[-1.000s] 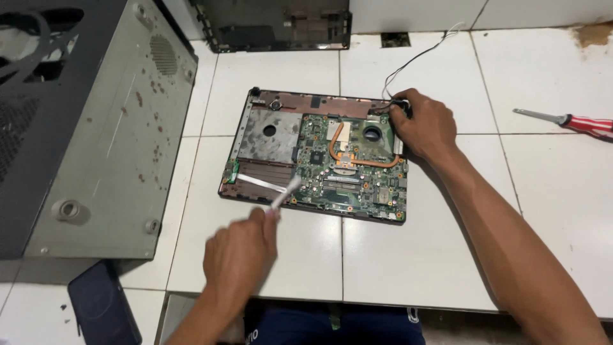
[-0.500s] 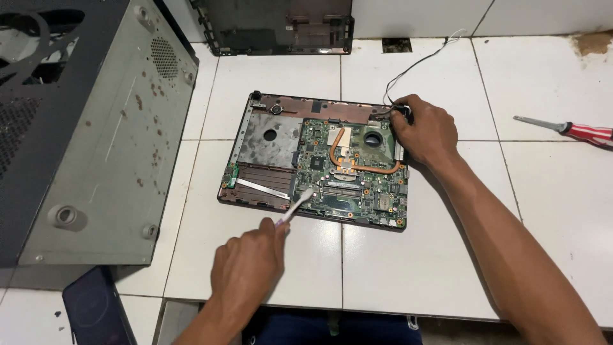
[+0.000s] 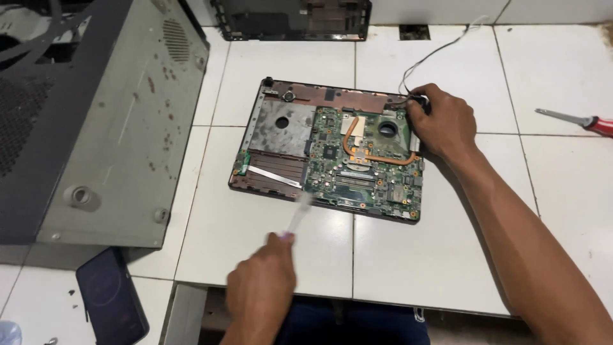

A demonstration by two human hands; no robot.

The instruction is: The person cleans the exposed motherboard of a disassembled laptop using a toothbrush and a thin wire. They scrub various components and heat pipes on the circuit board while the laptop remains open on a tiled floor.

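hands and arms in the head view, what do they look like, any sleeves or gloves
Both are bare: the left hand and the right hand wear no gloves, and no rings or watch show. The right forearm is uncovered along its whole visible length, with no sleeve in view. Only a short part of the left wrist shows, also bare. The left hand is motion-blurred, so fine detail there cannot be told.

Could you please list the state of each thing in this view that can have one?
laptop base: opened, circuit board bare, flat on the tiled floor.
brush: held by the left hand, blurred, tip at the laptop's front edge.
right hand: pressed on the laptop's far right corner.
computer case: lying on its side.
screwdriver: lying loose, untouched.
phone: screen dark.
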